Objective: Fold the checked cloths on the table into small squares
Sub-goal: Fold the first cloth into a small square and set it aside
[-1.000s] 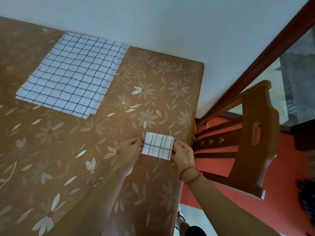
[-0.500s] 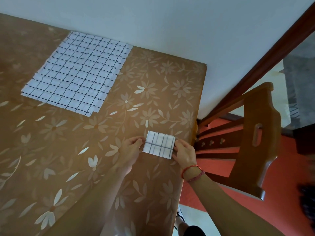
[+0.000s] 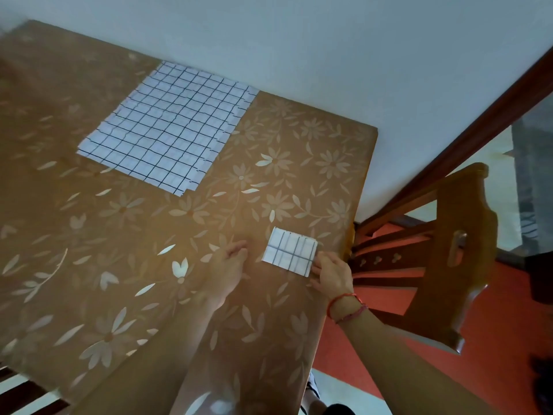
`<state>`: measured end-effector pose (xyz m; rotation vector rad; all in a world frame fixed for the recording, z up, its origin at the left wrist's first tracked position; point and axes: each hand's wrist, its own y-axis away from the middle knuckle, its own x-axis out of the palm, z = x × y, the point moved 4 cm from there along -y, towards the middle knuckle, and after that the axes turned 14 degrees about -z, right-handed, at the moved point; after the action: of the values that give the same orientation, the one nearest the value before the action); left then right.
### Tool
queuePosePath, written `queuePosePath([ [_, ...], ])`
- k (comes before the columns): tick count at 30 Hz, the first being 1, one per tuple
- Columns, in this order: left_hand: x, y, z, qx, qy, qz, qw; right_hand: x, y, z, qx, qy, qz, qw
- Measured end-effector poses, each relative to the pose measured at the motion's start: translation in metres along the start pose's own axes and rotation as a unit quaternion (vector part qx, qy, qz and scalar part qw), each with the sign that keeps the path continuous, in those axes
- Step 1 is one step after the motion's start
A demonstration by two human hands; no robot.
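Observation:
A small folded checked cloth [image 3: 289,252] lies flat near the table's right edge. My right hand [image 3: 331,274] touches its lower right corner with the fingertips; whether it pinches the corner is unclear. My left hand [image 3: 227,269] rests on the table a little to the left of the folded cloth, apart from it, fingers relaxed. A stack of unfolded white cloths with a dark grid [image 3: 167,131] lies flat at the far side of the table, next to the wall.
The table [image 3: 119,265] wears a brown cover with pale flowers; its right edge runs just past the folded cloth. A wooden chair [image 3: 460,259] stands right of the table over a red floor. A white wall lies behind.
My left hand has let go of the folded cloth's left edge and drawn back to the left. My right hand stays at the right corner. The view has shifted so the stack sits more central.

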<state>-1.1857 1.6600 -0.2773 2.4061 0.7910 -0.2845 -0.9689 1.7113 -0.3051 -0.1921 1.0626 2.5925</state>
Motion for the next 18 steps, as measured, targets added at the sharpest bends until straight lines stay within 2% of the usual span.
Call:
queuePosePath([
  [7, -0.019, 0.02, 0.001, 0.061, -0.015, 0.012, 0.998, -0.006, 0.026, 0.013, -0.106, 0.1, 0.019, 0.989],
  [11, -0.035, 0.037, -0.006, 0.103, -0.041, 0.001, 0.994, -0.005, 0.049, 0.022, -0.197, 0.214, 0.014, 0.957],
  [14, -0.053, 0.048, -0.007, 0.136, -0.097, -0.032, 0.985, 0.004, 0.061, 0.024, -0.227, 0.254, 0.026, 0.94],
  [18, -0.081, 0.049, 0.007, 0.186, -0.15, -0.09, 0.967, 0.022, 0.083, 0.03, -0.309, 0.297, 0.067, 0.901],
])
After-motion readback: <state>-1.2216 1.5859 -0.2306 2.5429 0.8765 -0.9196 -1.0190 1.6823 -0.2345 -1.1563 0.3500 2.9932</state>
